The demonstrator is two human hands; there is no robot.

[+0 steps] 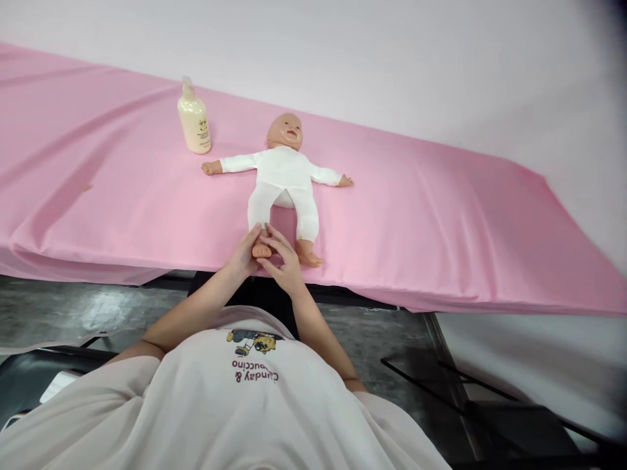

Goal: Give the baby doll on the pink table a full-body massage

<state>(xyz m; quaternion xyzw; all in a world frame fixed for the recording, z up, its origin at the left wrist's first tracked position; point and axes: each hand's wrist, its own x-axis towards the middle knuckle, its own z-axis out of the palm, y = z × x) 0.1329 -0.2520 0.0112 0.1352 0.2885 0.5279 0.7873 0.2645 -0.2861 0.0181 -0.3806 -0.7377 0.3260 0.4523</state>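
Note:
A baby doll [285, 168] in a white long-sleeved suit lies on its back on the pink cloth [392, 215], arms spread and bare feet toward me. My left hand [243, 253] holds the doll's left-side foot [262, 250] from its outer side, fingertips at the ankle by the trouser hem. From the other side my right hand [283, 258] closes round the same foot, its fingers over the ankle and its thumb by the toes. The doll's other foot [308, 254] rests on the cloth just right of my right hand, apart from it.
A cream pump bottle [194, 121] stands on the cloth beyond the doll's outstretched arm. Behind the table rises a pale wall [367, 59]. A dark chair [519, 427] is at the lower right, and a black seat [29, 378] with a white object on it at the lower left.

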